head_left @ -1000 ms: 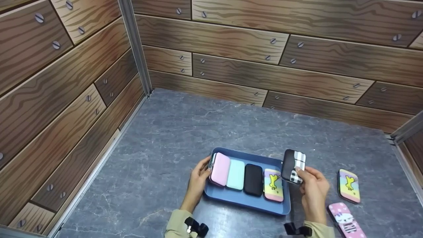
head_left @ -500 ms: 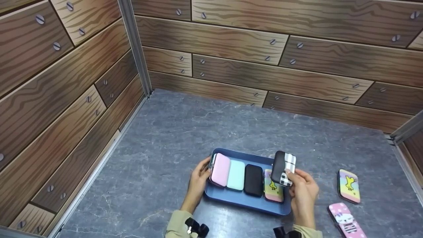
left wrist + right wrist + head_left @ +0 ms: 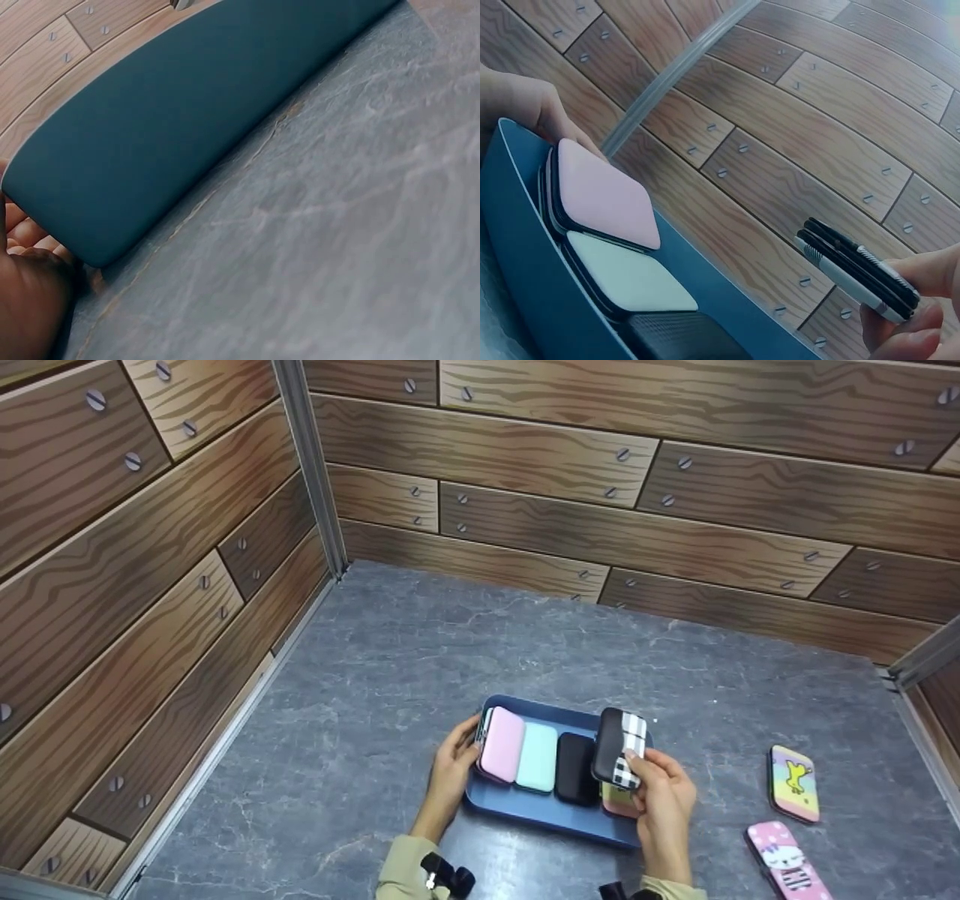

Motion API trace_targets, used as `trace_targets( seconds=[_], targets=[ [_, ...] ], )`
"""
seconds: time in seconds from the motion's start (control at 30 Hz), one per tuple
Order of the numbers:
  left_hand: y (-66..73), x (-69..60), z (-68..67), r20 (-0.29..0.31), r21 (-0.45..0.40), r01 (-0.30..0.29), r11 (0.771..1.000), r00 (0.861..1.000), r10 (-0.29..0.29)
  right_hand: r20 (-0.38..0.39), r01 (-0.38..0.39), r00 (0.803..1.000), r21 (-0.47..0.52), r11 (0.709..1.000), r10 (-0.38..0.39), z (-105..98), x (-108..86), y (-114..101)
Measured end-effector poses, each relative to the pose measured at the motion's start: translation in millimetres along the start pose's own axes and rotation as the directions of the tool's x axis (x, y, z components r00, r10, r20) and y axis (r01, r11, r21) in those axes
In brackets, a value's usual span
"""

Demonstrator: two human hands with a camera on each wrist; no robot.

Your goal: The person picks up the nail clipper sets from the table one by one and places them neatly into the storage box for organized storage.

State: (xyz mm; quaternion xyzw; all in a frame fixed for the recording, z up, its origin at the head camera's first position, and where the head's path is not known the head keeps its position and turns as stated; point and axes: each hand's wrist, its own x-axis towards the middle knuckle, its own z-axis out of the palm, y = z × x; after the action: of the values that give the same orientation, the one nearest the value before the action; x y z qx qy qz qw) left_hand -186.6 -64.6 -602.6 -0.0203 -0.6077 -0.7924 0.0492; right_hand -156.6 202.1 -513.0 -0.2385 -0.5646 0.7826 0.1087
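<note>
My right hand (image 3: 664, 799) pinches a flat, rounded case (image 3: 611, 742), black with a black-and-white check, thumb on its face. In the right wrist view this case is seen edge-on, above the tray's rim. At the left end of a blue tray (image 3: 525, 816), my left hand (image 3: 450, 761) grips the wall. Inside the tray lie a pink case (image 3: 502, 746), a mint case (image 3: 536, 757) and a black case (image 3: 576, 772) in a row. A rainbow-coloured case (image 3: 619, 804) at the right end is mostly hidden under the held one.
Right of the tray, on the grey marbled surface (image 3: 360, 720), lie a rainbow case with a yellow animal (image 3: 793, 781) and a pink case with a white cartoon animal (image 3: 784, 859). Wood-patterned walls (image 3: 525, 517) stand behind and at the left.
My right hand has carried the checked case leftward, from beside the tray's right end to over the rainbow case inside it. My left hand has stayed on the tray.
</note>
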Motion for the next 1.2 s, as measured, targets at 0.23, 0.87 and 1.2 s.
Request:
trace_targets(
  seconds=[0.23,0.87,1.2],
  targets=[
    [0.1,0.5,0.1,-0.003,0.003,0.019,1.0,1.0,-0.019,0.03,0.006,1.0,-0.01,1.0,-0.006,8.9,-4.0,9.4],
    [1.1,-1.6,0.8,0.001,0.001,0.009,1.0,1.0,-0.009,0.084,-0.037,0.996,-0.055,0.998,0.041,34.4,-10.6,41.0],
    [1.5,-0.1,0.4,0.01,-0.012,0.012,1.0,1.0,-0.012,0.094,-0.01,0.995,-0.06,0.998,0.016,40.1,-10.6,46.9]
  ],
)
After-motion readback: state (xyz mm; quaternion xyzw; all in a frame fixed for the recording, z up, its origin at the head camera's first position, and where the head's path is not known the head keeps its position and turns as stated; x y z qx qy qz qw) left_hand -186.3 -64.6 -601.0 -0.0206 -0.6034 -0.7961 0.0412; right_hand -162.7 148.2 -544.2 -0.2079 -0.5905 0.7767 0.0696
